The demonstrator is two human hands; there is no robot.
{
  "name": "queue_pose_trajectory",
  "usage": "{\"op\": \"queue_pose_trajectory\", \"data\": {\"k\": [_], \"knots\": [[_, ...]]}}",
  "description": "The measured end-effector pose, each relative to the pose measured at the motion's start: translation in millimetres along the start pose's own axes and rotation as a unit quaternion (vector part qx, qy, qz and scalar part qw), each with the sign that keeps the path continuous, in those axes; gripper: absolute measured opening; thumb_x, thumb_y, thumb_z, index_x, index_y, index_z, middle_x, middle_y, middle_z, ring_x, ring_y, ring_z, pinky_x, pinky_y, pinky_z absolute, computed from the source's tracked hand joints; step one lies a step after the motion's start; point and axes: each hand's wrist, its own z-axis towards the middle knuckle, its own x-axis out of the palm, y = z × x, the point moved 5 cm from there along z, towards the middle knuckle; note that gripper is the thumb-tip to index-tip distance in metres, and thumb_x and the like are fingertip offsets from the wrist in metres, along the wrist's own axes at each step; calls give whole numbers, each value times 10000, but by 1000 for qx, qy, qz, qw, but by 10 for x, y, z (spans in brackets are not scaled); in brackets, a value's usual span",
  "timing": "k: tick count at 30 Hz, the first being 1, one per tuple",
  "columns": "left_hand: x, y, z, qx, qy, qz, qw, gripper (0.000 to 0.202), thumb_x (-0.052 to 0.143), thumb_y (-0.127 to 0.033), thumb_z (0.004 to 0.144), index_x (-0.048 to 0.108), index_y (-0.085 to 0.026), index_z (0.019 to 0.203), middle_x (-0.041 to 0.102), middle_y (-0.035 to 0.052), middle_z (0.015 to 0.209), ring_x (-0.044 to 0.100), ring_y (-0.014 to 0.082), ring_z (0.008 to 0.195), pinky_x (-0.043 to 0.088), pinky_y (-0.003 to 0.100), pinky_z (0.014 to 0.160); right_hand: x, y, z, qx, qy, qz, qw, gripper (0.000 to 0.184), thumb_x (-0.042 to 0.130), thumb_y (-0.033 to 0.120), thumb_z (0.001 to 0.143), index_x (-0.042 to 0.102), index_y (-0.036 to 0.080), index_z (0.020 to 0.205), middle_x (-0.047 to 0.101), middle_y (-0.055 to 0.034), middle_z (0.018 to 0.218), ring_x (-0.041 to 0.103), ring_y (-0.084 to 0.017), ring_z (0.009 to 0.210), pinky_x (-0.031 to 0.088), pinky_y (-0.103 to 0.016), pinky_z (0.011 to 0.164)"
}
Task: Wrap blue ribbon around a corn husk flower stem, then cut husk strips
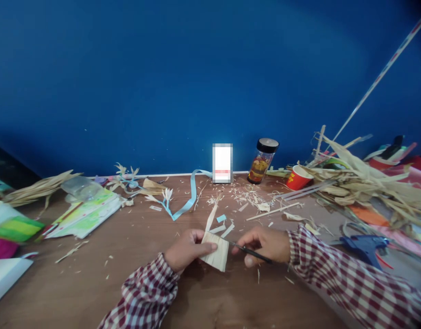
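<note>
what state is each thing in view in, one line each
Left hand, closed on the pale flat fibrous sheet
Right hand, gripping the slim dark tool
Clear cylindrical jar, black lid on, amber contents inside
Red paper cup, open-topped, mouth up
Light-blue narrow ribbon, loose, curved
Blue plastic glue gun, lying down, unheld
Pale thin shavings, scattered loose

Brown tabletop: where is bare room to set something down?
Mostly bare: the brown tabletop between the checked sleeves, and, less so, between the left hand and green-and-white paper. Crowded: the right side, with dried husks and blue glue gun, and beyond the right hand, strewn with shavings.
</note>
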Motion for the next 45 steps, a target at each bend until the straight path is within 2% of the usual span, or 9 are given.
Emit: {"op": "queue_pose_trajectory", "data": {"k": [4, 9, 13, 16, 20, 23, 32, 45], "knots": [[5, -10, -2, -3, 1, 20, 1000, 327, 705, -400, 589, 690, -91, 695, 623, 28, 564, 471, 98, 485, 311, 214, 463, -14, -33, 7, 2, 5, 13, 1000, 490, 669, 445, 656, 621, 132, 1029, 479, 44, 557, 389, -46, 475, 286, -146, 431], [17, 1, 4, -11, 0, 31, 999, 327, 716, -396, 575, 700, -91, 693, 628, 30, 551, 466, 99, 470, 310, 217, 459, -6, -10, 50, -16, -3, -27, 999, 474, 661, 465, 660, 633, 153, 1016, 446, 52, 544, 338, -41, 461, 261, -154, 427], [24, 5, 4, -3, 15, 8, 1000, 319, 722, -371, 583, 717, -95, 744, 659, 45, 607, 507, 113, 515, 352, 222, 510, 4, 22, 92, -31, -4, -33, 999, 475, 651, 475, 668, 632, 162, 1024, 447, 50, 561, 330, -41, 466, 253, -159, 434], [18, -9, -1, 8, 26, -9, 1000, 308, 711, -361, 604, 718, -105, 775, 663, 43, 633, 514, 112, 540, 357, 218, 525, -9, 19, 100, -33, -1, -13, 999, 481, 654, 477, 663, 631, 159, 1023, 476, 42, 582, 362, -46, 477, 272, -159, 444], [-6, 5, 0, 2, 12, 19, 1000, 292, 703, -373, 608, 703, -94, 695, 608, 13, 540, 440, 82, 468, 287, 200, 456, -27, -22, 89, -11, 20, 10, 1000, 511, 660, 487, 648, 626, 148, 1028, 537, 20, 628, 441, -60, 507, 333, -168, 478], [3, 19, 5, 4, 15, 27, 1000, 295, 709, -380, 595, 694, -93, 662, 593, 7, 519, 429, 82, 463, 286, 205, 458, -30, -12, 89, -11, 26, 14, 999, 504, 662, 480, 650, 625, 153, 1032, 553, 18, 642, 461, -63, 524, 345, -171, 499], [49, 18, 2, -7, 49, 8, 999, 373, 710, -398, 587, 713, -103, 817, 670, 48, 673, 538, 140, 583, 375, 232, 560, 8, 120, 171, -56, 13, -20, 998, 443, 651, 466, 670, 642, 144, 974, 474, 40, 588, 357, -51, 490, 262, -163, 444], [8, 70, 34, 8, 38, 47, 998, 337, 689, -413, 609, 697, -95, 719, 615, 18, 598, 469, 108, 525, 331, 219, 514, 31, 186, 170, -42, 9, -11, 999, 448, 644, 467, 677, 645, 142, 985, 495, 35, 588, 399, -57, 487, 296, -164, 450]]}}
